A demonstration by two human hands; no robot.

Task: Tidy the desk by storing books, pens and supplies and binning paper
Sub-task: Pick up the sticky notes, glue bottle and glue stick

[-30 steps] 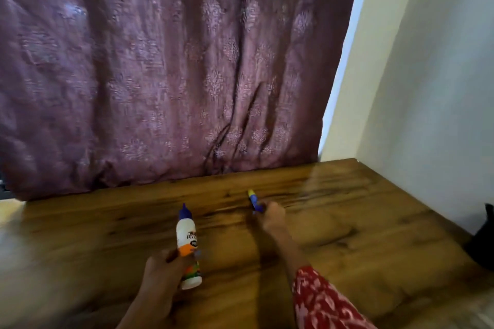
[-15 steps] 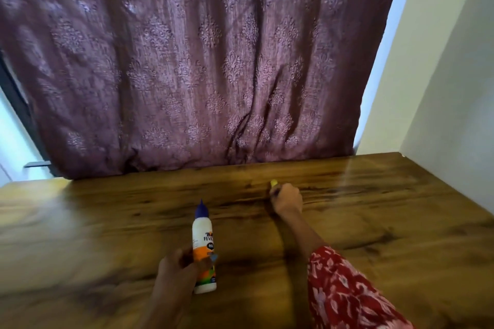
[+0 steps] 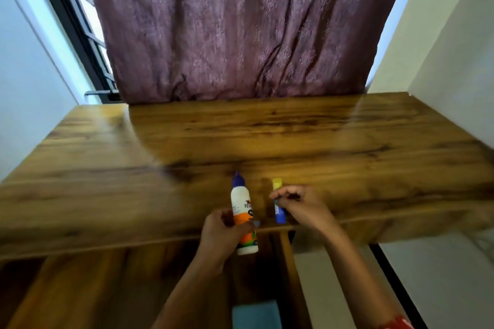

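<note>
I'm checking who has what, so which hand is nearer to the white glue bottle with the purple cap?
Left. The left hand is wrapped around the lower part of the glue bottle, holding it upright. The right hand is apart from it, just to its right, gripping a blue and yellow glue stick.

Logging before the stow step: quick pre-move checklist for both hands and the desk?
1. Left hand grip on glue bottle: ok, fingers wrapped round its lower half, bottle upright.
2. Glue bottle cap on: ok, purple nozzle cap in place.
3. Right hand grip on blue and yellow stick: ok, pinched near its middle, yellow end up.
4. Both items lifted off the desk: ok, held at its near edge.
5. Desk top free of other supplies: ok in the visible part.
6. Storage spot below the desk: cannot tell, only a blurred light blue thing shows there.
</note>
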